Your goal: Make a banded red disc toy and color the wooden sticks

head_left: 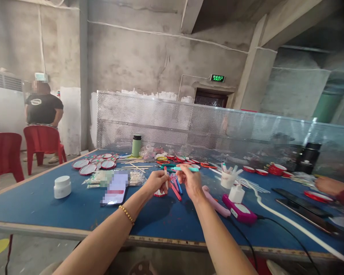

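Observation:
Over the middle of the blue table, my left hand (157,181) is closed, pinching a narrow pale stick (166,179) with a reddish upper end. My right hand (188,180) grips a teal marker (186,169), which lies nearly level and points left toward the stick. Below and between the hands, pink markers (176,192) and a blue marker (179,187) lie on the table. A red-rimmed round piece (159,193) is partly hidden under my left hand. A phone with a lit screen (116,189) lies left of my left forearm.
A white jar (62,187), red-rimmed discs (87,169) and a green bottle (136,146) stand or lie to the left. On the right are a white cup of sticks (227,179), a magenta device (240,214) with a cable, and another person's hand (331,186). A perforated metal screen (160,118) runs behind.

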Demonstrator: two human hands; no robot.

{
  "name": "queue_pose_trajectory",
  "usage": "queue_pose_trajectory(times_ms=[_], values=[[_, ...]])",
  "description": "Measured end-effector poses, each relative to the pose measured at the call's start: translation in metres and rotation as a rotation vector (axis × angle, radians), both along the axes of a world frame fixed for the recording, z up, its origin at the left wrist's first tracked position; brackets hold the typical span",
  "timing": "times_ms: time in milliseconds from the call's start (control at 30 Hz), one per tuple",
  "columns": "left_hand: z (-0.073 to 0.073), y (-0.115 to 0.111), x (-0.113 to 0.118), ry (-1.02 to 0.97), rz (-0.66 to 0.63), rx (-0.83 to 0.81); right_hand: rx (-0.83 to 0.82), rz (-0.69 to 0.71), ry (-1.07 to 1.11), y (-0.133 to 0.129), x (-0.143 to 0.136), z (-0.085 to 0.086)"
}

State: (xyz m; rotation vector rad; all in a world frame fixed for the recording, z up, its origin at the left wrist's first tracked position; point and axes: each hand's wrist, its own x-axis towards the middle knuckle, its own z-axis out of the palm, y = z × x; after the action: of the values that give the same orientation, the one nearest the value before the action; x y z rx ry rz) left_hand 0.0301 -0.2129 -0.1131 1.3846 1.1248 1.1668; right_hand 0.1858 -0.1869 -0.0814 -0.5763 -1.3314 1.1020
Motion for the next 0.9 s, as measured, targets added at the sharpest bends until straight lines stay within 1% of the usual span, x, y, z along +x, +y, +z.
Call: queue_pose_trajectory(times_ms=[200,333,467,733,900], values=[[-0.002,0.002,-0.003,-0.008,0.004,0.011,0.010,-0.037,0.058,-0.003,0.002,0.005],[-0.003,0.001,-0.004,-0.007,-0.015,0.019,0.019,-0.067,0.059,-0.004,0.002,0.006],[-0.003,0.002,-0.004,-0.018,-0.036,0.029,0.060,-0.098,0.012,-0.007,-0.002,0.005],[-0.004,0.004,-0.003,-0.075,-0.064,0.074,0.198,-0.197,-0.095,-0.014,-0.010,0.001],[-0.005,0.006,-0.003,-0.082,-0.083,0.093,0.243,-0.228,-0.144,-0.019,-0.013,0.001]])
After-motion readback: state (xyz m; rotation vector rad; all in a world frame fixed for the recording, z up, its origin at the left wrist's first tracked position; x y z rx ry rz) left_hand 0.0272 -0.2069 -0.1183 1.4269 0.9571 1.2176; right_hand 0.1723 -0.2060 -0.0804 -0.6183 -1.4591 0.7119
